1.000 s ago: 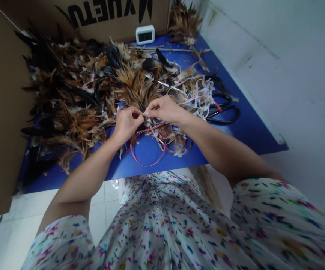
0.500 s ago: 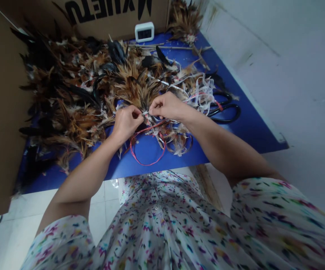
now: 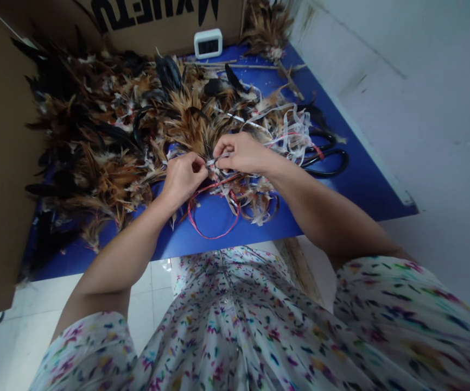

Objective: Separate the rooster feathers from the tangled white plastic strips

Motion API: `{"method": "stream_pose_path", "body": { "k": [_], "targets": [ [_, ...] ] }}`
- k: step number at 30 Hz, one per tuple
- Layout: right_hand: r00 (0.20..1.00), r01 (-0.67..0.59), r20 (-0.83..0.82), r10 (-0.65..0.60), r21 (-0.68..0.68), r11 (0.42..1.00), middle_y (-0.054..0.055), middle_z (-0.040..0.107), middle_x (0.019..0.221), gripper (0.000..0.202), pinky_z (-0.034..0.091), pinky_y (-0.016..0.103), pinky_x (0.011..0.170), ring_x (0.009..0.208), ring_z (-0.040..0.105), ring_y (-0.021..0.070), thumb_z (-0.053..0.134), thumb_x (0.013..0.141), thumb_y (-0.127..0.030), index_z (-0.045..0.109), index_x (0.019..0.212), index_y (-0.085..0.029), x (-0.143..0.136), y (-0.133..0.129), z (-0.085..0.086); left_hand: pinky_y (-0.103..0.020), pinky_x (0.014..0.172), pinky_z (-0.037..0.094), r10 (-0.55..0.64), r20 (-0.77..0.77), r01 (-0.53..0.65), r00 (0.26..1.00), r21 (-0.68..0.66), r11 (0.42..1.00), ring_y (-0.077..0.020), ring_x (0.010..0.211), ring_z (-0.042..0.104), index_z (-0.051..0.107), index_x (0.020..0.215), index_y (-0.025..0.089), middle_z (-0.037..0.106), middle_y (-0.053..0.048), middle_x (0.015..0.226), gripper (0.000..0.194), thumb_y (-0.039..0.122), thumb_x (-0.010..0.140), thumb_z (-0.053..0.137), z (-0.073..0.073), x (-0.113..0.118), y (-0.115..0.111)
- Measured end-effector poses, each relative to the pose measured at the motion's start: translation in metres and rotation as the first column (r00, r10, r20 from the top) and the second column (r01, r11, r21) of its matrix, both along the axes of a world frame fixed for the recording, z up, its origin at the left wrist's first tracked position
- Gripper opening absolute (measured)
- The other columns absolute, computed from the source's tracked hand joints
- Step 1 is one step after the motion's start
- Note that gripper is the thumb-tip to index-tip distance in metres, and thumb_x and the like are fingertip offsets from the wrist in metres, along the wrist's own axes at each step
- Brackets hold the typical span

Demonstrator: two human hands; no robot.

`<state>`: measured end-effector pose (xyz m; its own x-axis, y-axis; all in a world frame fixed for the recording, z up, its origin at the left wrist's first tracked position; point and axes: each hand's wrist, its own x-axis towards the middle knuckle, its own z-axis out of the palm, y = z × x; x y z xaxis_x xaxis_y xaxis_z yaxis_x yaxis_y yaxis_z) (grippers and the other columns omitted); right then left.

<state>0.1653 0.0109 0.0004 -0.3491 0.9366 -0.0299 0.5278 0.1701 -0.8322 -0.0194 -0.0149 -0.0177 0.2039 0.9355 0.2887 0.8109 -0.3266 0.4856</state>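
A brown feather bunch (image 3: 196, 127) lies at the middle of the blue table, its pale quill ends toward me. At the left of those ends my left hand (image 3: 184, 176) is closed in a pinch; what sits between thumb and finger is too small to make out. My right hand (image 3: 241, 153) pinches at the right side of the same ends, its fingertips curled around something thin that I cannot identify. A red string (image 3: 214, 238) makes a loop on the table just below the hands.
Many loose brown and black feathers (image 3: 105, 168) cover the left of the blue table (image 3: 373, 190). Black-handled scissors (image 3: 332, 163) and white ribbon (image 3: 292, 130) lie at right. Behind are a small white clock (image 3: 208, 43), thin sticks (image 3: 251, 67), another feather bunch (image 3: 267, 32) and a cardboard box (image 3: 162, 32).
The fingers of my right hand have shifted slightly up and left, and their pinch looks a little looser. My left hand has hardly moved.
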Motion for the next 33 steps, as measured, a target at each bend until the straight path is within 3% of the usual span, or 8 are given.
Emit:
{"method": "stream_pose_path", "body": {
  "k": [5,11,18,24,33],
  "targets": [
    [0.998,-0.029,-0.059,0.030,0.019,0.999,-0.003,0.062,0.065,0.005,0.043,0.023,0.061,0.055,0.058,0.0087,0.066,0.079,-0.010,0.066,0.080,-0.015,-0.0047,-0.0011,-0.0020,-0.028,0.074,0.050,-0.005,0.001,0.005,1.000,-0.004,1.000,-0.0163,0.072,0.067,0.073,0.081,0.015,0.076,-0.004,0.080,0.012,0.012,0.076,0.063,-0.0005,-0.0002,-0.0002],
    [1.000,0.009,-0.023,-0.009,-0.010,1.000,-0.004,0.055,0.055,0.013,0.043,0.022,0.060,0.053,0.055,0.0088,0.057,0.083,-0.005,0.064,0.079,-0.014,-0.0102,-0.0037,0.0005,-0.028,0.075,0.050,-0.010,-0.001,0.010,1.000,-0.003,1.000,-0.0163,0.073,0.067,0.073,0.080,0.015,0.076,-0.004,0.081,0.011,0.013,0.077,0.062,-0.0005,0.0000,-0.0009],
    [1.000,-0.016,-0.023,0.015,-0.052,0.999,-0.004,0.057,0.054,0.010,0.043,0.021,0.056,0.050,0.054,0.0088,0.059,0.085,-0.008,0.065,0.083,-0.016,-0.0058,-0.0003,0.0015,-0.028,0.075,0.051,-0.016,0.002,0.016,1.000,-0.003,1.000,-0.0165,0.073,0.067,0.072,0.081,0.016,0.076,-0.004,0.081,0.012,0.013,0.077,0.062,-0.0020,-0.0003,-0.0002],
    [0.999,-0.049,0.022,0.049,-0.005,0.999,-0.004,0.059,0.057,0.007,0.044,0.021,0.058,0.053,0.056,0.0080,0.063,0.082,-0.009,0.066,0.082,-0.016,-0.0047,0.0009,-0.0030,-0.028,0.074,0.050,-0.020,0.010,0.020,1.000,0.000,1.000,-0.0162,0.073,0.067,0.072,0.081,0.016,0.076,-0.004,0.080,0.012,0.014,0.077,0.061,-0.0022,-0.0002,-0.0005],
    [1.000,0.006,0.029,-0.004,-0.046,0.999,-0.003,0.056,0.052,0.012,0.044,0.024,0.060,0.054,0.056,0.0114,0.058,0.084,-0.007,0.065,0.082,-0.016,-0.0081,-0.0018,0.0012,-0.028,0.075,0.051,-0.022,0.008,0.022,1.000,0.005,1.000,-0.0167,0.073,0.067,0.072,0.081,0.017,0.075,-0.003,0.080,0.011,0.016,0.077,0.062,-0.0027,0.0002,-0.0010]
  ]
}}
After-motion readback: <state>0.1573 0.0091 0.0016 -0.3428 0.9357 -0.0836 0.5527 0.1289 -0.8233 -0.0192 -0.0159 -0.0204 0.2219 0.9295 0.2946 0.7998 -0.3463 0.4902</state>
